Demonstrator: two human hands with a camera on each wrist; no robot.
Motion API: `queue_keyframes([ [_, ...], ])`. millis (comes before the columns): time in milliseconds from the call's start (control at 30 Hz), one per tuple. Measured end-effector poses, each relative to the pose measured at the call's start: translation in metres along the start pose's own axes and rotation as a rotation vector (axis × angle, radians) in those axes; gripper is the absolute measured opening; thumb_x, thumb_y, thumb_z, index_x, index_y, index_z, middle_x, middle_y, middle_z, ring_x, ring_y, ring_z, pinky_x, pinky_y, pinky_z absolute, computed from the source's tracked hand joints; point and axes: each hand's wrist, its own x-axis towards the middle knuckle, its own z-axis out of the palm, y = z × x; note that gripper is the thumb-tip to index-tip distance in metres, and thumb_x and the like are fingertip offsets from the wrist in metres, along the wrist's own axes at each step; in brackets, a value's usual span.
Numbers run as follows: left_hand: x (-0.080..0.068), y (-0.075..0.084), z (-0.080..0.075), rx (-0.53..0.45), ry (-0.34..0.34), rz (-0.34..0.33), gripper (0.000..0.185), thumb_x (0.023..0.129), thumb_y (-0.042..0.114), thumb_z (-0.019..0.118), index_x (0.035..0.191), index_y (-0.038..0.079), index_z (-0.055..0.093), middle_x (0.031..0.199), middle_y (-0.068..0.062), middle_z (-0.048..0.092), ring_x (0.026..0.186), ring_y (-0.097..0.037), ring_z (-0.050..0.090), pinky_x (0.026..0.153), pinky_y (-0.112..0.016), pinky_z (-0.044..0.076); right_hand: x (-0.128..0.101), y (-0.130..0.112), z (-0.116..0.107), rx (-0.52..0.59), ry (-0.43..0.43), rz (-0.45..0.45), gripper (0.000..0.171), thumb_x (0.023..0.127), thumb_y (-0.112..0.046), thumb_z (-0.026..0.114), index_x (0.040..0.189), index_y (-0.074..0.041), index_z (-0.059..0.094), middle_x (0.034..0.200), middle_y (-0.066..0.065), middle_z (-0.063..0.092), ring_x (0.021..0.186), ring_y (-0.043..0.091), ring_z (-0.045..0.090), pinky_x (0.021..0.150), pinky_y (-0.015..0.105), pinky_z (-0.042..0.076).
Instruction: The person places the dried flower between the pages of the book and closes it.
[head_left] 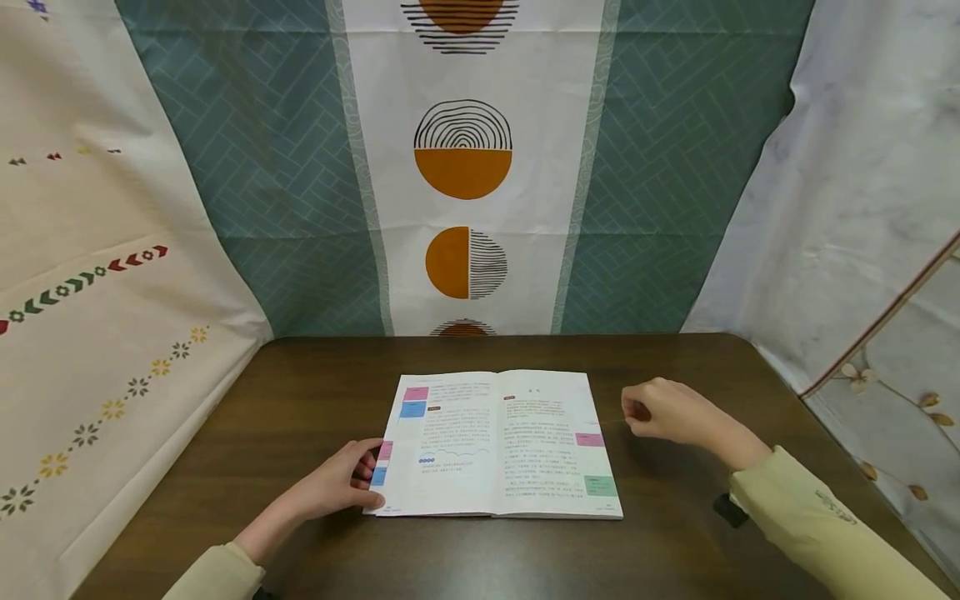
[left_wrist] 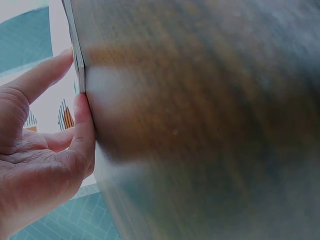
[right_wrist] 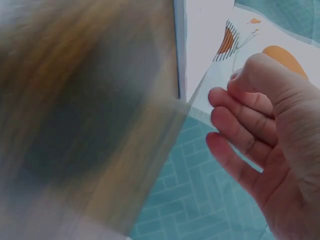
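Note:
An open book [head_left: 457, 487] with printed pages and coloured margin boxes lies flat on the brown table. My left hand [head_left: 337, 479] holds its lower left edge, thumb at the bottom corner and fingers along the side. In the left wrist view, fingertips of that hand [left_wrist: 45, 145] meet the edge of the book [left_wrist: 80, 75]. Right of the book, my right hand [head_left: 667, 412] has thumb and forefinger brought together. A faint thin thread [head_left: 611, 422] runs from the book's right side to these fingertips. In the right wrist view the other fingers of this hand [right_wrist: 260, 125] curl loosely.
Bare brown table [head_left: 300, 392] surrounds the book. Behind the table hangs a green and white curtain [head_left: 465, 208] with orange circles. A cream patterned cloth [head_left: 112, 333] hangs at the left and a pale marbled one [head_left: 847, 208] at the right.

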Motion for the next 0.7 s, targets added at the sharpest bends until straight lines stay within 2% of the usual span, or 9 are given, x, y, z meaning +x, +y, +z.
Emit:
queue_keyframes([
  [167, 0.000, 0.001, 0.000, -0.005, 0.005, -0.005, 0.085, 0.076, 0.018, 0.084, 0.144, -0.005, 0.037, 0.110, -0.012, 0.048, 0.098, -0.022, 0.048, 0.080, -0.025, 0.051, 0.018, -0.005, 0.002, 0.020, 0.020, -0.022, 0.021, 0.081, -0.006, 0.072, 0.074, -0.021, 0.059, 0.063, -0.013, 0.048, 0.058, -0.002, 0.040, 0.054, 0.017, 0.036],
  [700, -0.003, 0.002, 0.000, -0.007, 0.011, -0.009, 0.085, 0.076, 0.017, 0.084, 0.143, -0.006, 0.038, 0.110, -0.012, 0.048, 0.097, -0.021, 0.048, 0.080, -0.025, 0.051, 0.069, -0.022, 0.000, 0.101, -0.027, 0.029, 0.011, 0.084, -0.012, 0.076, 0.084, -0.015, 0.066, 0.073, -0.005, 0.058, 0.066, 0.007, 0.051, 0.061, 0.020, 0.046],
])
